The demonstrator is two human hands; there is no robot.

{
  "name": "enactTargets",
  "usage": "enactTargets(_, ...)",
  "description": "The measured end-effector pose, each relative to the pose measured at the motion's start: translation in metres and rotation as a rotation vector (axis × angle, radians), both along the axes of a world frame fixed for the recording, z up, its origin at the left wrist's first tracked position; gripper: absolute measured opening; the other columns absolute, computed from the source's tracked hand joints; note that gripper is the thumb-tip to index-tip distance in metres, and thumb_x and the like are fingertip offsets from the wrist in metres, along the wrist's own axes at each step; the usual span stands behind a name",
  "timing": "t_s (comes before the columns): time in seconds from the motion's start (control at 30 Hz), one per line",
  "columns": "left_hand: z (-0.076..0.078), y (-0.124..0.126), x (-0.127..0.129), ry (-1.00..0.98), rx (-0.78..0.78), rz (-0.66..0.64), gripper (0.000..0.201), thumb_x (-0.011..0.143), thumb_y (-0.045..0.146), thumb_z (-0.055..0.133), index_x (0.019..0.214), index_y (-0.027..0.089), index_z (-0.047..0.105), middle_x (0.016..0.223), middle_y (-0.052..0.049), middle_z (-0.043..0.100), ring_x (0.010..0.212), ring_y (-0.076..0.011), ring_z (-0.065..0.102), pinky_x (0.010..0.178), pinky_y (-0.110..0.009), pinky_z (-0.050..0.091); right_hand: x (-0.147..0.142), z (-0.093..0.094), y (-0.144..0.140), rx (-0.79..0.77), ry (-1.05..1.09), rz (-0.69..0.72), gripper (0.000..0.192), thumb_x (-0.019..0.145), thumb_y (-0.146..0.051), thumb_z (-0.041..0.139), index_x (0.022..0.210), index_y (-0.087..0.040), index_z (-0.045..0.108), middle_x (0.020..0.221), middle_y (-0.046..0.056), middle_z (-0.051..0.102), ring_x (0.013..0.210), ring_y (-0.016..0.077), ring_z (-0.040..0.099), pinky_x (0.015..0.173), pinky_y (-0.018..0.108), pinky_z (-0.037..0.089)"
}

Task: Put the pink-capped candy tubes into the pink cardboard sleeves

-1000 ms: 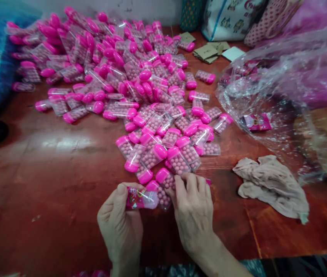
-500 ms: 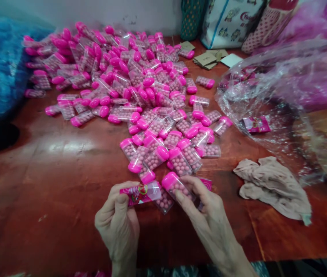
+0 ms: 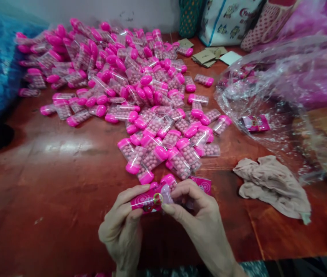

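Observation:
A pink printed plastic sleeve (image 3: 147, 201) with a clear end is held between my two hands. My left hand (image 3: 123, 223) grips its left part between thumb and fingers. The thumb and fingers of my right hand (image 3: 199, 217) are closed at the sleeve's clear right end. Just behind the sleeve shows a pink-capped clear box of round pink candies (image 3: 169, 180), partly hidden by the sleeve and my right fingers; whether those fingers touch it I cannot tell. Another pink printed sleeve (image 3: 203, 185) lies beyond my right hand, partly covered.
A large heap of pink-capped candy boxes (image 3: 117, 77) spreads over the red-brown table (image 3: 50, 184). To the right lie a crumpled beige cloth (image 3: 273, 184), a clear plastic bag (image 3: 238, 96) and a printed packet (image 3: 255, 123). Cardboard pieces (image 3: 205, 57) lie behind; a blue bag (image 3: 2, 69) stands left.
My right hand has shifted from the candy box to the sleeve's clear end. My left hand has brought the sleeve slightly right, in front of the box. The view has shifted a little.

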State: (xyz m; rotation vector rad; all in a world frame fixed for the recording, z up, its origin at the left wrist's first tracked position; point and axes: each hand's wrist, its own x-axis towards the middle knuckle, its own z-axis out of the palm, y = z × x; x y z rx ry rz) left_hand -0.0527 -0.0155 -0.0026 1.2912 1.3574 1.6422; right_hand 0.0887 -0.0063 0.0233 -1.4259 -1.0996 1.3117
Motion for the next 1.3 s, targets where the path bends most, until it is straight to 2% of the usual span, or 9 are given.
enactTargets(0.13, -0.001, 0.001, 0.0, 0.014, -0.059, -0.065, 0.012, 0.08, 0.027, 0.062, 0.077, 0.025, 0.074, 0.101, -0.003, 0.07, 0.09, -0.0238, 0.063, 0.081, -0.038, 0.048, 0.0, -0.002, 0.003, -0.165, 0.207, 0.053, 0.018, 0.07, -0.028, 0.074, 0.065, -0.018, 0.06, 0.065, -0.003, 0.052, 0.059, 0.0128, 0.044, 0.054, 0.026, 0.035)
enactTargets(0.33, 0.005, 0.007, 0.003, -0.006, -0.121, -0.197, 0.04, 0.076, 0.055, 0.057, 0.088, 0.022, 0.076, 0.102, -0.012, 0.069, 0.088, -0.0296, 0.064, 0.076, -0.039, 0.051, 0.002, -0.002, 0.004, -0.038, 0.107, 0.06, 0.018, 0.082, -0.026, 0.061, 0.067, -0.018, 0.065, 0.068, -0.001, 0.051, 0.069, 0.0153, 0.047, 0.066, 0.029, 0.037)
enactTargets(0.47, 0.004, 0.009, -0.005, 0.114, -0.217, -0.384, 0.024, 0.07, 0.036, 0.071, 0.091, 0.024, 0.076, 0.094, -0.01, 0.071, 0.086, -0.0282, 0.065, 0.073, -0.036, 0.052, 0.008, -0.001, 0.005, -0.015, 0.075, 0.053, 0.024, 0.086, -0.027, 0.058, 0.064, -0.018, 0.063, 0.066, -0.001, 0.051, 0.07, 0.015, 0.046, 0.067, 0.029, 0.036)
enactTargets(0.63, 0.001, 0.008, -0.006, 0.168, -0.199, -0.321, 0.019, 0.069, 0.008, 0.069, 0.076, 0.024, 0.076, 0.074, -0.004, 0.071, 0.071, -0.0226, 0.063, 0.069, -0.034, 0.051, 0.01, -0.005, 0.003, -0.041, 0.129, 0.01, 0.026, 0.087, -0.029, 0.056, 0.064, -0.019, 0.062, 0.065, -0.001, 0.055, 0.067, 0.0147, 0.048, 0.065, 0.028, 0.038)
enactTargets(0.77, 0.007, 0.009, 0.004, 0.121, -0.158, -0.186, 0.016, 0.069, 0.011, 0.069, 0.074, 0.025, 0.075, 0.075, -0.004, 0.07, 0.072, -0.022, 0.063, 0.068, -0.033, 0.05, 0.005, -0.007, 0.001, -0.049, 0.166, -0.028, 0.022, 0.085, -0.03, 0.059, 0.066, -0.019, 0.064, 0.063, -0.002, 0.054, 0.064, 0.0138, 0.046, 0.059, 0.026, 0.037)
enactTargets(0.93, 0.011, 0.009, 0.008, -0.028, -0.206, -0.161, 0.01, 0.074, 0.022, 0.066, 0.076, 0.023, 0.076, 0.11, -0.009, 0.067, 0.092, -0.027, 0.062, 0.081, -0.039, 0.049, 0.003, -0.004, 0.0, 0.0, 0.098, 0.032, 0.026, 0.087, -0.028, 0.056, 0.065, -0.018, 0.063, 0.064, -0.001, 0.05, 0.065, 0.0141, 0.045, 0.06, 0.027, 0.037)
enactTargets(1.1, 0.005, 0.008, -0.005, -0.164, -0.166, -0.308, 0.017, 0.079, 0.019, 0.06, 0.083, 0.021, 0.076, 0.084, -0.007, 0.072, 0.083, -0.024, 0.063, 0.08, -0.037, 0.05, 0.001, -0.004, -0.003, 0.062, 0.051, 0.041, 0.023, 0.085, -0.03, 0.06, 0.066, -0.019, 0.067, 0.062, -0.002, 0.047, 0.064, 0.0145, 0.046, 0.058, 0.028, 0.036)
enactTargets(1.23, 0.002, 0.008, -0.01, -0.329, -0.241, -0.218, 0.016, 0.078, 0.017, 0.06, 0.08, 0.018, 0.076, 0.086, -0.008, 0.071, 0.077, -0.0208, 0.065, 0.067, -0.029, 0.053, 0.003, -0.005, -0.003, 0.132, -0.044, 0.033, 0.02, 0.08, -0.031, 0.067, 0.064, -0.019, 0.07, 0.065, -0.001, 0.049, 0.068, 0.0158, 0.048, 0.06, 0.029, 0.037)
enactTargets(1.3, 0.002, 0.008, -0.01, -0.403, -0.285, -0.176, 0.014, 0.076, 0.018, 0.062, 0.079, 0.016, 0.076, 0.086, -0.008, 0.071, 0.072, -0.0186, 0.065, 0.063, -0.026, 0.054, 0.002, -0.006, -0.002, 0.159, -0.033, 0.05, 0.014, 0.078, -0.031, 0.069, 0.075, -0.019, 0.073, 0.073, 0.002, 0.052, 0.072, 0.017, 0.051, 0.063, 0.03, 0.04)
